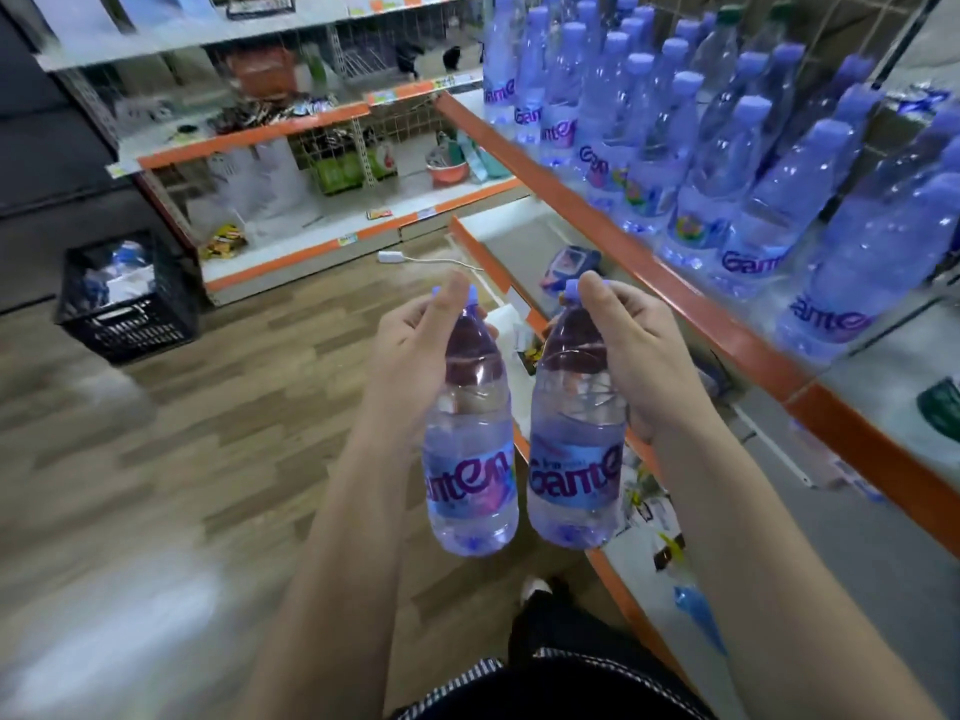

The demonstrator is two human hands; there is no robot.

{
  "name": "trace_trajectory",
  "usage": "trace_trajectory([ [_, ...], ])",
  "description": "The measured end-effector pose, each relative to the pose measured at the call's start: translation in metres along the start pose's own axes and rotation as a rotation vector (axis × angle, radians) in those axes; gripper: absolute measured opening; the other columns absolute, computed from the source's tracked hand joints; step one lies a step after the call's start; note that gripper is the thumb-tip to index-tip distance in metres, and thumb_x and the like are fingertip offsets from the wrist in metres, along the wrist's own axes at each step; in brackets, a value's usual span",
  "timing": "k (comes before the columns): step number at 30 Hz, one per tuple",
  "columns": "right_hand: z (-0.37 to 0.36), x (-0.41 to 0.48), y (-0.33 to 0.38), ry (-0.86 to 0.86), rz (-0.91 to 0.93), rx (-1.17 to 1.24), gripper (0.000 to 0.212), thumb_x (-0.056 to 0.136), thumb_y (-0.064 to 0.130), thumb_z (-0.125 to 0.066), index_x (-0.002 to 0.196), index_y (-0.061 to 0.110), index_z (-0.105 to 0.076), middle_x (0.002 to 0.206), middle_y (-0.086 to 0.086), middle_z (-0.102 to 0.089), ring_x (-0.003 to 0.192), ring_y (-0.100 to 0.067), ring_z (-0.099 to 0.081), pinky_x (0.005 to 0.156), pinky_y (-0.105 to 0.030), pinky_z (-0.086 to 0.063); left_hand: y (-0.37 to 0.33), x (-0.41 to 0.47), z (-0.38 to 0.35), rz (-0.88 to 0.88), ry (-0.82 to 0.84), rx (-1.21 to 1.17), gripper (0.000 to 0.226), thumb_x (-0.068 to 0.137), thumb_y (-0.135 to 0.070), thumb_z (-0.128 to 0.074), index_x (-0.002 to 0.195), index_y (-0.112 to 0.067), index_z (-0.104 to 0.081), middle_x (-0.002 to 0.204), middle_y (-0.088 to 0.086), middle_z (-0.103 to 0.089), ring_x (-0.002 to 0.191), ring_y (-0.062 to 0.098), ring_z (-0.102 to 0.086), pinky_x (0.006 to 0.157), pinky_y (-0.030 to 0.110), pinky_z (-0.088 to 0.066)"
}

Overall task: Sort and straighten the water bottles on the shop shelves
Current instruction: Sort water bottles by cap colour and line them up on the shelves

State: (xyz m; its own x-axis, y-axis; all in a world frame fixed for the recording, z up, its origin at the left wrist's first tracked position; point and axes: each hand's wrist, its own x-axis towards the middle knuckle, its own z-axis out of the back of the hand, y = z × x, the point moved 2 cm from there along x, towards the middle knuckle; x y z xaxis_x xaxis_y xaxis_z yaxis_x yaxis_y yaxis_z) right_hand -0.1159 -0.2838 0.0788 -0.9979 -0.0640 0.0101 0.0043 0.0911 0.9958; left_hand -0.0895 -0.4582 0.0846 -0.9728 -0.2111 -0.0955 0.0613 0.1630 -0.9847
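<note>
My left hand (410,350) grips one clear water bottle (470,459) by its neck, thumb up by the purple cap. My right hand (639,350) grips a second water bottle (574,470) the same way. Both bottles hang upright side by side in front of me, over the floor, left of the shelf unit. Several matching bottles with purple caps (675,148) stand in rows on the orange-edged shelf (675,288) at the upper right.
A lower shelf (857,537) below the bottles carries scattered small packets. A black plastic crate (127,298) sits on the wooden floor at the left. Another shelf unit (311,132) with mixed goods stands at the back. A white cable lies on the floor.
</note>
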Motion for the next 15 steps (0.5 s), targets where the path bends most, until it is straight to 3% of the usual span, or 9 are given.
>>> trace_trajectory([
  [2, -0.006, 0.032, -0.003, -0.016, 0.015, -0.011, 0.032, 0.098, 0.035, -0.054, 0.088, 0.006, -0.066, 0.075, -0.012, -0.066, 0.067, -0.02, -0.064, 0.063, -0.03, -0.055, 0.0, 0.033, 0.001, 0.008, 0.017, 0.001, 0.043, 0.086, -0.048, -0.058, 0.077, -0.007, -0.067, 0.073, 0.013, -0.071, 0.062, 0.025, -0.064, 0.058, 0.029, -0.053],
  [6, -0.019, 0.106, -0.008, -0.033, 0.037, 0.049, 0.039, 0.098, 0.031, -0.053, 0.096, -0.008, -0.062, 0.08, -0.021, -0.06, 0.068, -0.025, -0.06, 0.059, -0.029, -0.054, -0.006, 0.108, -0.001, 0.003, 0.049, 0.012, 0.042, 0.084, -0.048, -0.059, 0.074, -0.008, -0.066, 0.07, 0.01, -0.07, 0.06, 0.022, -0.064, 0.056, 0.028, -0.053],
  [10, -0.037, 0.196, -0.002, -0.025, 0.056, 0.071, 0.034, 0.094, 0.035, -0.056, 0.092, 0.002, -0.063, 0.07, -0.014, -0.064, 0.061, -0.022, -0.062, 0.058, -0.029, -0.054, -0.027, 0.194, -0.007, -0.027, 0.094, -0.024, 0.041, 0.085, -0.044, -0.059, 0.077, -0.004, -0.065, 0.069, 0.012, -0.067, 0.055, 0.019, -0.064, 0.05, 0.026, -0.053],
  [15, -0.06, 0.303, 0.009, 0.004, 0.089, 0.115, 0.034, 0.094, 0.032, -0.054, 0.093, -0.001, -0.062, 0.065, -0.008, -0.067, 0.057, -0.017, -0.063, 0.057, -0.027, -0.053, -0.055, 0.296, -0.007, -0.076, 0.109, -0.008, 0.044, 0.079, -0.048, -0.056, 0.08, -0.005, -0.063, 0.069, 0.009, -0.067, 0.056, 0.017, -0.063, 0.052, 0.025, -0.054],
])
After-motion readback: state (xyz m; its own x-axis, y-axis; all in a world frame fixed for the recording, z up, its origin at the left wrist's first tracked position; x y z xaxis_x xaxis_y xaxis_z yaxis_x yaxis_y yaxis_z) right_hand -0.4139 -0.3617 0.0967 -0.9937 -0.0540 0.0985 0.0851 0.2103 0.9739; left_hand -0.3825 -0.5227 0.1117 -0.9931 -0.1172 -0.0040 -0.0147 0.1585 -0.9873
